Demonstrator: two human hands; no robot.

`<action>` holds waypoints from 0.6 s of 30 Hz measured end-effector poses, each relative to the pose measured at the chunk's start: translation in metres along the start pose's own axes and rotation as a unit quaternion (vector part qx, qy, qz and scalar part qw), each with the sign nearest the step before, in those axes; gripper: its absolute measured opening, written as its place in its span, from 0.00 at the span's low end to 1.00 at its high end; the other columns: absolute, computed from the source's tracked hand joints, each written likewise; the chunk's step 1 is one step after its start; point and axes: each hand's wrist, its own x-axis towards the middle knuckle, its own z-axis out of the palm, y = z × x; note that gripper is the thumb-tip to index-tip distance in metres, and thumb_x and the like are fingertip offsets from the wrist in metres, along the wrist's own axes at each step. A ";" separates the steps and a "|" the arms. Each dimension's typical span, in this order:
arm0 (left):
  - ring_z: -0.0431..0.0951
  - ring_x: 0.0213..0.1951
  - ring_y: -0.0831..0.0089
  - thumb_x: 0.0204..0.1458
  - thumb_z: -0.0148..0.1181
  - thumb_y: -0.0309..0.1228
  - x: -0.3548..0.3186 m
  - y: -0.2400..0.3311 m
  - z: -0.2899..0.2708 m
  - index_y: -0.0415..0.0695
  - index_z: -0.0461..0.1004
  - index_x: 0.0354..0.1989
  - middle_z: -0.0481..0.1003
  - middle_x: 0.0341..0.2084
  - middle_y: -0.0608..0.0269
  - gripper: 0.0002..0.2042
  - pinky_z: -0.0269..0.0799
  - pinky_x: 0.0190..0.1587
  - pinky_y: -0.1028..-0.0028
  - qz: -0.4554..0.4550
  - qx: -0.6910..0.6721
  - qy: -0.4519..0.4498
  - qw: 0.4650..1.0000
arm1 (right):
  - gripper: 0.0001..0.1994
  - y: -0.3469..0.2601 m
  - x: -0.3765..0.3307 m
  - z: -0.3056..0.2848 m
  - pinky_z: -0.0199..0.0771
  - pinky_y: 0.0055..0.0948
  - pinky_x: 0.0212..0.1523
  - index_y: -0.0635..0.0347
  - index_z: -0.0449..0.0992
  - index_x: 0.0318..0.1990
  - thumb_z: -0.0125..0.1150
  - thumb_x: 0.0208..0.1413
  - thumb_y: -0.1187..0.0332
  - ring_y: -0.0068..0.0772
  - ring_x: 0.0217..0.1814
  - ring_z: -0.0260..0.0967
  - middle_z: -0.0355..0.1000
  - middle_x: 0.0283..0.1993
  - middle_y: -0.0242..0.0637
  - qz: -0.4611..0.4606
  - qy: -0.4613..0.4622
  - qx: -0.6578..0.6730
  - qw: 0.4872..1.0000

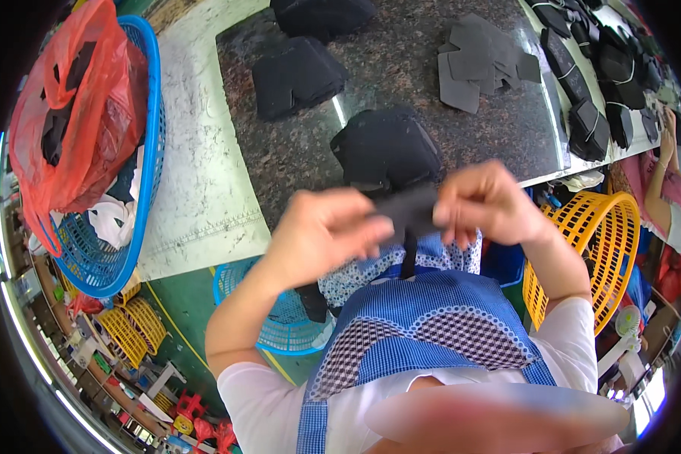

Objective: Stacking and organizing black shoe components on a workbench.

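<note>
Between my two hands a small black fabric piece [408, 209] is stretched in front of my apron, somewhat blurred. My left hand [333, 227] pinches its left end with thumb and fingers. At the other end my right hand [488, 203] grips it the same way. Just beyond my hands lies a stack of black cut pieces [390, 147] on the dark stone slab [390, 68]. Farther left on the slab sits another black stack [299, 76], with a third black stack [321, 13] behind it. Loose grey flat pieces [480, 60] lie in a pile at the right.
A blue basket [155, 98] with a red plastic bag [98, 129] stands on the white table at left. Below the table edge are a light-blue basket [291, 333] and a yellow basket [613, 227]. Tied black bundles [586, 125] lie at far right, near another person's arm [658, 178].
</note>
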 end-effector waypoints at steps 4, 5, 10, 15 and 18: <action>0.79 0.22 0.81 0.59 0.68 0.36 0.043 0.002 -0.026 0.38 0.76 0.31 0.79 0.20 0.64 0.13 0.74 0.25 0.80 0.014 0.030 0.124 0.992 | 0.14 -0.014 0.037 -0.004 0.68 0.19 0.20 0.65 0.75 0.31 0.61 0.66 0.65 0.17 0.20 0.71 0.75 0.23 0.32 -0.053 0.137 -0.171 0.974; 0.79 0.22 0.81 0.59 0.68 0.36 0.047 -0.002 -0.027 0.38 0.76 0.31 0.79 0.20 0.64 0.13 0.74 0.25 0.80 0.014 0.029 0.124 0.992 | 0.14 -0.011 0.040 -0.005 0.68 0.19 0.20 0.65 0.75 0.31 0.61 0.66 0.65 0.17 0.20 0.71 0.75 0.23 0.32 -0.052 0.137 -0.173 0.974; 0.79 0.23 0.82 0.60 0.67 0.38 0.053 -0.015 -0.032 0.38 0.76 0.32 0.79 0.20 0.65 0.14 0.75 0.26 0.81 0.004 0.014 0.092 0.996 | 0.14 -0.008 0.046 -0.005 0.69 0.18 0.22 0.67 0.76 0.32 0.60 0.66 0.65 0.16 0.21 0.72 0.75 0.23 0.32 -0.021 0.145 -0.169 0.975; 0.76 0.19 0.80 0.57 0.70 0.37 0.052 -0.022 -0.030 0.42 0.72 0.29 0.75 0.16 0.66 0.15 0.69 0.23 0.78 0.071 0.125 0.142 0.979 | 0.16 -0.007 0.054 -0.004 0.62 0.25 0.20 0.64 0.70 0.24 0.65 0.61 0.67 0.18 0.19 0.63 0.68 0.18 0.30 -0.081 0.181 -0.316 0.928; 0.72 0.15 0.76 0.53 0.72 0.34 0.039 -0.037 -0.037 0.44 0.66 0.27 0.70 0.13 0.65 0.17 0.63 0.21 0.75 0.164 0.264 0.230 0.922 | 0.20 -0.016 0.058 -0.023 0.55 0.31 0.21 0.61 0.63 0.19 0.70 0.55 0.69 0.21 0.19 0.53 0.57 0.16 0.27 -0.174 0.177 -0.433 0.867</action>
